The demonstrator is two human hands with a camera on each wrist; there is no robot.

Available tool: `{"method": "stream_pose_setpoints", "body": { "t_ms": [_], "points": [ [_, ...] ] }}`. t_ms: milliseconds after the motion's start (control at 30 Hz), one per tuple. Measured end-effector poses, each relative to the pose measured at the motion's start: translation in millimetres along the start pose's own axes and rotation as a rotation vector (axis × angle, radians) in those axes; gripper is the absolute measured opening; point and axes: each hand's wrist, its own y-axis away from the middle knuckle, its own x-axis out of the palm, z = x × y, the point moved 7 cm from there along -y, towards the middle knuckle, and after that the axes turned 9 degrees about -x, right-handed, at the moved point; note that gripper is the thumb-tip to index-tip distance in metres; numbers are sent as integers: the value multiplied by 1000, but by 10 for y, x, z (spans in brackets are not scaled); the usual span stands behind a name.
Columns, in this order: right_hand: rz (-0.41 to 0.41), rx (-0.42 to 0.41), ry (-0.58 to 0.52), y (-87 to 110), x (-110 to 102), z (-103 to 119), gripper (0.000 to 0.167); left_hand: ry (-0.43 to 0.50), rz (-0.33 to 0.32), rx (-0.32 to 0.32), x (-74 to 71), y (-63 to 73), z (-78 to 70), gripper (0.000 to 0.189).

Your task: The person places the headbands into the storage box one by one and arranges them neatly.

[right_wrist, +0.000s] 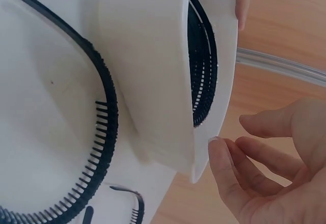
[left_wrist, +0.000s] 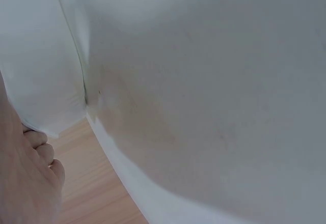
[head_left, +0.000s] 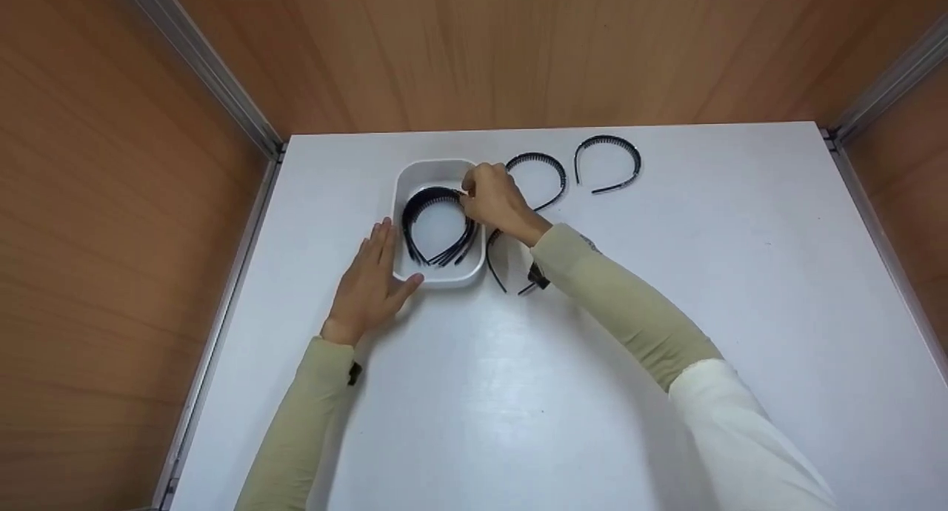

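Note:
Several black toothed headbands point(head_left: 409, 226) lie nested together in a white plastic tub point(head_left: 444, 280). My left hand point(head_left: 364, 283) rests along the tub's left side, fingers straight and thumb spread toward its front edge. Over the tub's right rim is my right hand point(head_left: 495, 196), near the nested headbands. In the right wrist view, the thumb and fingers of this hand point(right_wrist: 270, 168) are loosely bent, with a gap between them and nothing held. A single headband point(right_wrist: 109, 127) lies on the table beside the tub's wall point(right_wrist: 147, 76), partly under my right forearm in the head view.
Two more headbands lie toward the back of the white table point(head_left: 474, 422): one headband point(head_left: 561, 174) just behind my right hand, another headband point(head_left: 635, 155) farther right. Wood-grain panels point(head_left: 503, 52) with metal frame posts stand at the back and sides.

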Motion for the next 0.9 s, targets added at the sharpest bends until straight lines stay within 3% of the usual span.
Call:
{"method": "stream_pose_setpoints", "body": {
  "t_ms": [533,900],
  "points": [
    [-29,-4,22,282,-233,-117,27,0,8,-5,-7,-17,7,95],
    [-35,10,6,568,-396,-336,27,18,-9,9,-11,-9,-4,95]
  ]
}}
